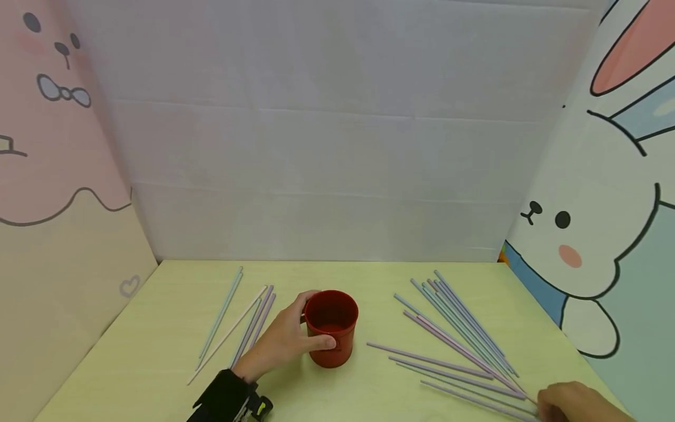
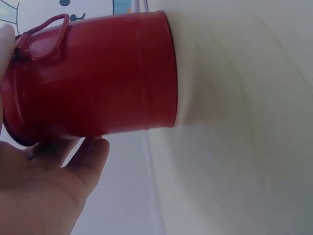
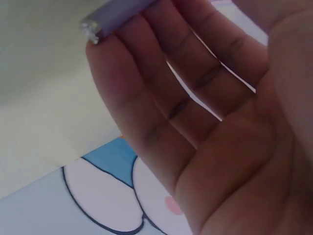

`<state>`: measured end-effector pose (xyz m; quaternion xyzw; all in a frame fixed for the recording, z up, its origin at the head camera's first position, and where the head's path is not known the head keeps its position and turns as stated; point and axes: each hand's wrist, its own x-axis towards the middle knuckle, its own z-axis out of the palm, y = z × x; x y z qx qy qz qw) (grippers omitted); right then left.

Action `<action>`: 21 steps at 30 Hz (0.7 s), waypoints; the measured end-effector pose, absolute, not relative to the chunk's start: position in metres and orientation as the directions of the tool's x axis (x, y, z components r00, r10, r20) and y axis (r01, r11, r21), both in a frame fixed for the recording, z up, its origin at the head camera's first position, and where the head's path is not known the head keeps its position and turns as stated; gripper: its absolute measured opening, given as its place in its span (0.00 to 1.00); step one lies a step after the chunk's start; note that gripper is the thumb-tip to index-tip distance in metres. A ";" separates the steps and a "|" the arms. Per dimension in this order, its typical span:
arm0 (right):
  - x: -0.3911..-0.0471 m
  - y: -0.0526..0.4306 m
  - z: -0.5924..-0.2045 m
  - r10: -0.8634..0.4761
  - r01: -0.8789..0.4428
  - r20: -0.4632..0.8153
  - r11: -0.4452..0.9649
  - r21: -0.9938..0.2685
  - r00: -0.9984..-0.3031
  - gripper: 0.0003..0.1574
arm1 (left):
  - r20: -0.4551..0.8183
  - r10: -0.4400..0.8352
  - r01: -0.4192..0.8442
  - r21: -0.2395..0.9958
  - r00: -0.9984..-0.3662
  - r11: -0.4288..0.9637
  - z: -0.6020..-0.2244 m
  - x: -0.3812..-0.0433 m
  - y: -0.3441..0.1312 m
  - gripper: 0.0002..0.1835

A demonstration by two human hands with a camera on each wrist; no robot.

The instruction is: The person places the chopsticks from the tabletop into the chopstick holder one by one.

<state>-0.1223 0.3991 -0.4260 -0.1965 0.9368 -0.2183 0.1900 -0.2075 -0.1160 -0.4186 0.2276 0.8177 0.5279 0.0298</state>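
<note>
A small red metal pail with a wire loop on its side stands upright on the table. My left hand grips it from the left, thumb across its front; the left wrist view shows fingers against the pail. At the lower right, my right hand is beside the near ends of several pastel sticks. In the right wrist view, a purple stick lies across the fingertips of the right hand. The fingers look only slightly bent; the thumb tip is out of view.
A long fan of pastel sticks lies right of the pail. Several more sticks lie to the left, beyond the left hand. Behind the pale yellow table rises a white cloth wall, with cartoon-printed panels on both sides.
</note>
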 end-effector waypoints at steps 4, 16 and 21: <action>-0.124 0.389 -0.411 -0.562 -0.466 -0.111 0.766 -0.442 -0.819 0.16 | 0.261 0.386 0.413 0.824 -0.885 0.389 -0.417 -0.214 -0.127 0.46; -0.139 0.284 -0.350 -0.678 -0.706 0.201 0.663 -0.251 -0.708 0.20 | 0.584 0.400 0.682 0.412 -0.707 0.604 -0.348 -0.181 -0.145 0.22; -0.146 0.240 -0.337 -0.712 -0.756 0.254 0.615 -0.222 -0.654 0.18 | 0.586 0.521 0.764 0.303 -0.621 0.571 -0.345 -0.165 -0.129 0.20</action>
